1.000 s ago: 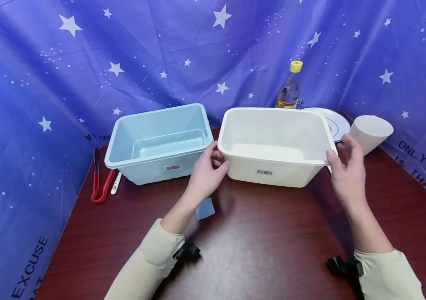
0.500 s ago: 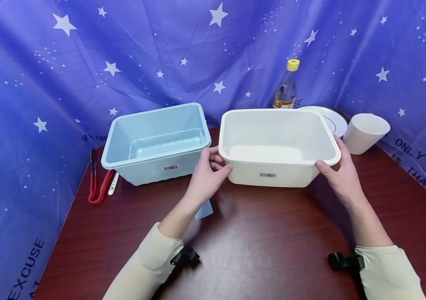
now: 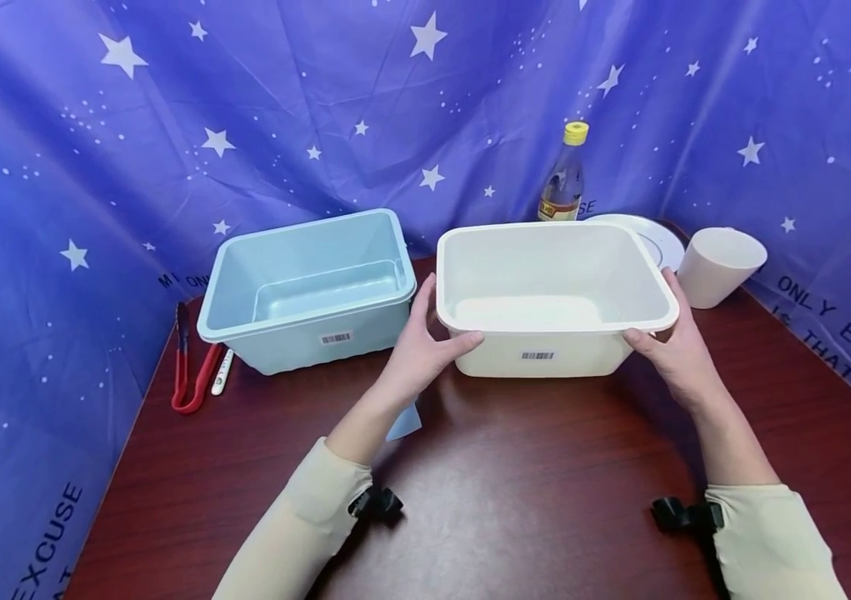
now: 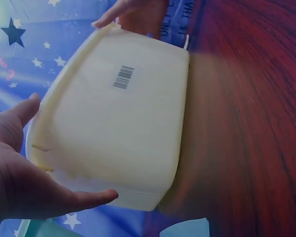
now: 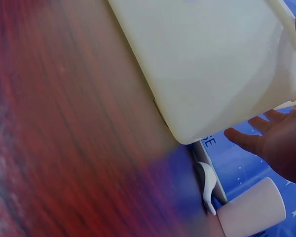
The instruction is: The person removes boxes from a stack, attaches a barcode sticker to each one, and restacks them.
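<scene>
A white plastic bin (image 3: 538,357) with a barcode label stands on the table, its inside facing me. At its left front corner is my left hand (image 3: 413,354), thumb and fingers spread apart; in the left wrist view the left hand (image 4: 29,177) is beside the bin's rim. My right hand (image 3: 680,354) holds the right end, thumb on the front of the rim. The right wrist view has the right hand (image 5: 283,148) with fingers by the end wall. Left of the white bin stands a similar light-blue bin (image 3: 312,337).
Red-handled tongs (image 3: 181,392) and a white patterned handle (image 3: 222,372) lie far left. Behind the white bin stand a yellow-capped bottle (image 3: 563,179) and a plate (image 3: 661,237). A white cup (image 3: 718,271) and white spoon (image 5: 208,187) are right. A light-blue piece (image 3: 405,423) lies near my left forearm.
My right hand has moved from the bin's right edge to a hold on its corner. My left fingers and thumb have spread wider. The bin has shifted slightly against the light-blue one.
</scene>
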Available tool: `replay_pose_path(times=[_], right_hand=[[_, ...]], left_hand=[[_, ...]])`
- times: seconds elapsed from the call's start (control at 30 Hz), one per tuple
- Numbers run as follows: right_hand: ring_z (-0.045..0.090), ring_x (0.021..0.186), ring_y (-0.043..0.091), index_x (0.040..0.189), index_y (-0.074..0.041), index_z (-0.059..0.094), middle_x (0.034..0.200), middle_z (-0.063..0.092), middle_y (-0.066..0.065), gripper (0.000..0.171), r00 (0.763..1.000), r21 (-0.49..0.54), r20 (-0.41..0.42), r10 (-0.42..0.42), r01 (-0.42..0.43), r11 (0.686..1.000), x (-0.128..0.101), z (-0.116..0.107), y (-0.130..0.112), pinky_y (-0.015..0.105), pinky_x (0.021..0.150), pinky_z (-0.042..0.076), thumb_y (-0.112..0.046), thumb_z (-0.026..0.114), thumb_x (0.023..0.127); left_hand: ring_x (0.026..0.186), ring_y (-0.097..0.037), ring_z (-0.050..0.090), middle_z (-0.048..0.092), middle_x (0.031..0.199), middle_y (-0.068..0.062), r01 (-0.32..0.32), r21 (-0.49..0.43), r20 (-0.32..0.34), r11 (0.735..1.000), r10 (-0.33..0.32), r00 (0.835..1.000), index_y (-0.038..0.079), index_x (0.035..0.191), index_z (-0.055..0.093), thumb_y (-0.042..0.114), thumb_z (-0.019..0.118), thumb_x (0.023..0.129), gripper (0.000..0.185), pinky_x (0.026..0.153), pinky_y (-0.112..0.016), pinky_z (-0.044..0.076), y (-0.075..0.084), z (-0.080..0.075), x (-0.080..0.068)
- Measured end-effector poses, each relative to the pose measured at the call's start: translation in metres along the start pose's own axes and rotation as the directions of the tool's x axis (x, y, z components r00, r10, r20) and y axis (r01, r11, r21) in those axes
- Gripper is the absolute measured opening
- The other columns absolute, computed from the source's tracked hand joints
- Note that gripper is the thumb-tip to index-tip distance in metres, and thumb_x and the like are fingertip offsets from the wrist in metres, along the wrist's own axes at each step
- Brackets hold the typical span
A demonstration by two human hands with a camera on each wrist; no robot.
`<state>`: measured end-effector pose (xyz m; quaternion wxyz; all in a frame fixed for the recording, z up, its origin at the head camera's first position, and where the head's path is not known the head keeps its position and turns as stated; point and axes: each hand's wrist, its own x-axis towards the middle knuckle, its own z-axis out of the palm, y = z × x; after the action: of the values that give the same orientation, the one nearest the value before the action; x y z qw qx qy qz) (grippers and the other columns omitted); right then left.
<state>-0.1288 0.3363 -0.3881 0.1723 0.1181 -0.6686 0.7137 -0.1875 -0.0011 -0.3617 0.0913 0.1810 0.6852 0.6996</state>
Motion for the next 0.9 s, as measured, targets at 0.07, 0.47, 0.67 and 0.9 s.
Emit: replay_pose_path(times=[0.07,0.47,0.67,0.9], right_hand=[[0.047,0.121,0.019,0.158,-0.006,0.022,0.140,0.046,0.010,0.088,1.000,-0.006,-0.003,-0.004,0.004,1.000,0.001,0.000,0.000,0.018,0.093,0.044,0.009,0.069,0.085],[0.047,0.120,0.016,0.159,-0.010,0.026,0.142,0.045,0.007,0.085,1.000,-0.056,0.020,-0.001,0.002,0.998,0.000,0.004,-0.005,0.018,0.094,0.042,0.012,0.064,0.085],[0.047,0.120,0.017,0.158,-0.011,0.029,0.142,0.046,0.009,0.086,1.000,-0.063,0.004,-0.011,0.011,0.998,0.000,0.007,-0.013,0.018,0.094,0.042,0.010,0.067,0.084],[0.048,0.121,0.022,0.157,-0.009,0.033,0.144,0.045,0.017,0.087,0.997,0.015,-0.019,-0.071,0.071,0.997,0.001,0.009,-0.033,0.021,0.094,0.043,0.012,0.072,0.081]], left_hand=[[0.140,-0.016,0.041,0.030,0.161,0.000,-0.003,-0.011,0.014,1.000,0.003,1.000,0.018,0.163,0.007,0.011,0.082,0.085,0.109,0.107,-0.041,0.043,-0.003,0.001,0.003],[0.147,-0.007,0.020,0.008,0.167,0.006,-0.030,-0.003,0.024,1.000,0.030,0.999,0.022,0.164,0.000,0.010,0.082,0.084,0.115,0.116,-0.038,0.029,-0.002,0.004,0.003],[0.145,-0.009,0.025,0.017,0.165,0.005,-0.045,-0.018,0.008,0.999,0.045,0.999,0.022,0.163,0.001,0.009,0.082,0.084,0.115,0.118,-0.037,0.026,0.004,0.008,-0.001],[0.136,-0.014,0.042,0.036,0.154,0.002,-0.105,-0.090,0.024,0.990,0.108,0.994,0.024,0.163,0.004,0.006,0.082,0.083,0.114,0.111,-0.036,0.037,0.019,0.014,-0.002]])
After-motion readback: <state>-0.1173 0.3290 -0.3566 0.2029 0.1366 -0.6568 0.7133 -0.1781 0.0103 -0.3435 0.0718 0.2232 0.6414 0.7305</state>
